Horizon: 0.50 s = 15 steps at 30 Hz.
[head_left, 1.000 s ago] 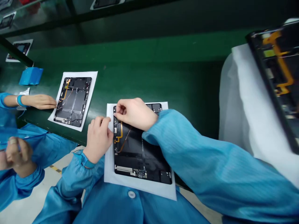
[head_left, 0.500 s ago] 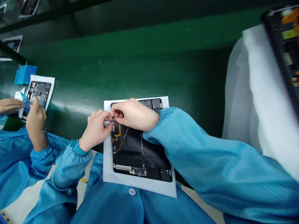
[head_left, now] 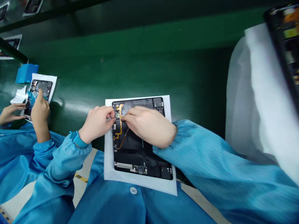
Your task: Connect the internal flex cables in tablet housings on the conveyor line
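Note:
An opened tablet (head_left: 151,161), its black interior showing, lies on a white foam sheet (head_left: 140,185) before me. My left hand (head_left: 98,123) is at the tablet's left edge, thumb and forefinger pinched together; what they hold, if anything, is too small to make out. Just across from it, my right hand (head_left: 150,126) reaches over the tablet with its fingers closed in a pinch. Those fingertips are beside an orange flex cable (head_left: 120,126) and a small square part (head_left: 118,115); whatever is between them is hidden. The right hand covers part of the tablet's middle.
To the left, a co-worker's hands (head_left: 40,107) work over another opened tablet (head_left: 44,87), near a blue block (head_left: 26,73). White foam sheets (head_left: 263,77) rise at the right, bearing another device (head_left: 275,37). The bench (head_left: 163,71) is green.
My right hand has moved back toward me and slightly right, uncovering the tablet's upper left corner and the top of the orange flex cable. My left hand stays at the left edge.

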Tool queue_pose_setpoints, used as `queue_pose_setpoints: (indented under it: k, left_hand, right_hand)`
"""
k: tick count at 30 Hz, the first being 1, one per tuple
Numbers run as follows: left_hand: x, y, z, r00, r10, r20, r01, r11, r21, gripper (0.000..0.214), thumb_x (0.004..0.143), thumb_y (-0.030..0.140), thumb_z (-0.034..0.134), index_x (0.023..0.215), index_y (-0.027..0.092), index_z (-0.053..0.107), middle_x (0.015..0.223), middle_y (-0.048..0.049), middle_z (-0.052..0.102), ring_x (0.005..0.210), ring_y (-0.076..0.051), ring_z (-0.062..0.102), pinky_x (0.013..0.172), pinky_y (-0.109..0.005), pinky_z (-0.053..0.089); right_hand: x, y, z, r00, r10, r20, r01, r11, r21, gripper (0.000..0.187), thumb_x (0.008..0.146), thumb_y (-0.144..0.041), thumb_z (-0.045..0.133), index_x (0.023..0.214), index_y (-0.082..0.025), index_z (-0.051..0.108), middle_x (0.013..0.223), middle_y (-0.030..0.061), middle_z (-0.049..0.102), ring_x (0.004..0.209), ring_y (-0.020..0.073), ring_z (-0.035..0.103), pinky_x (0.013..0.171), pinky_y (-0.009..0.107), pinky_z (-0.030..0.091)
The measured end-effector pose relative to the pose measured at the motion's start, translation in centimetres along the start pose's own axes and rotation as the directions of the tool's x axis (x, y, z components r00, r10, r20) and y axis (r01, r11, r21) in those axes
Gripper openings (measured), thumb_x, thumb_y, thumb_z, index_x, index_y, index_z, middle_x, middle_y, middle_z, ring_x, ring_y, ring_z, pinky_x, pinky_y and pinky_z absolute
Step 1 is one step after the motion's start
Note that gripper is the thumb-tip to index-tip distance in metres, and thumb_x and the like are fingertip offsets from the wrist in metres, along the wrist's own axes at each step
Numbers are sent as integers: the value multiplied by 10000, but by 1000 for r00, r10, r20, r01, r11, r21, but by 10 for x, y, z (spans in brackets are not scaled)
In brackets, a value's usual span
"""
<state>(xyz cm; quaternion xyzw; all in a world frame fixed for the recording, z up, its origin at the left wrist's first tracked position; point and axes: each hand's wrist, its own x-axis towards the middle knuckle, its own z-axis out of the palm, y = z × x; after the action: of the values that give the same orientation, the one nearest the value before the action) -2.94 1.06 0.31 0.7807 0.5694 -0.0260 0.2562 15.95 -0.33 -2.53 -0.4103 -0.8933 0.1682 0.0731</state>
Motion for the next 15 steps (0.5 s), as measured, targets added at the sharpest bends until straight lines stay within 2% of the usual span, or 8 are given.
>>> queue_pose_setpoints:
  k: [3, 6, 10, 15]
  left_hand:
    - [4, 4, -4, 998, 60, 1, -60, 986, 155, 70, 863, 152, 603, 824, 187, 650, 879, -29, 651, 831, -192, 547, 763, -329, 372]
    - [11, 5, -7, 985, 161, 60, -171, 952, 253, 131, 900, 164, 586, 811, 177, 681, 903, -50, 659, 864, -201, 558, 767, -327, 387]
    - [23, 4, -10, 950, 277, 142, -306, 915, 262, 115, 904, 192, 622, 825, 167, 702, 923, -53, 663, 903, -198, 580, 827, -326, 422]
    - [31, 3, -7, 932, 326, 157, -355, 907, 227, 155, 921, 195, 602, 807, 160, 701, 907, -60, 677, 916, -209, 606, 821, -328, 438]
  right_hand:
    - [-10, 1, 5, 998, -27, -51, 24, 997, -67, 206, 935, -131, 533, 907, -171, 733, 884, 77, 686, 813, 204, 572, 681, 327, 401]
    - [-15, 3, 11, 994, -29, -102, 18, 995, -103, 209, 934, -139, 533, 872, -170, 730, 857, 81, 674, 801, 211, 549, 689, 332, 394]
    - [-18, 5, 16, 988, -8, -156, -11, 993, -122, 239, 940, -134, 512, 854, -168, 733, 870, 89, 679, 792, 213, 529, 689, 332, 386]
    - [-21, 5, 18, 983, 2, -183, -29, 989, -146, 261, 943, -131, 510, 820, -167, 737, 829, 86, 667, 786, 216, 517, 671, 330, 372]
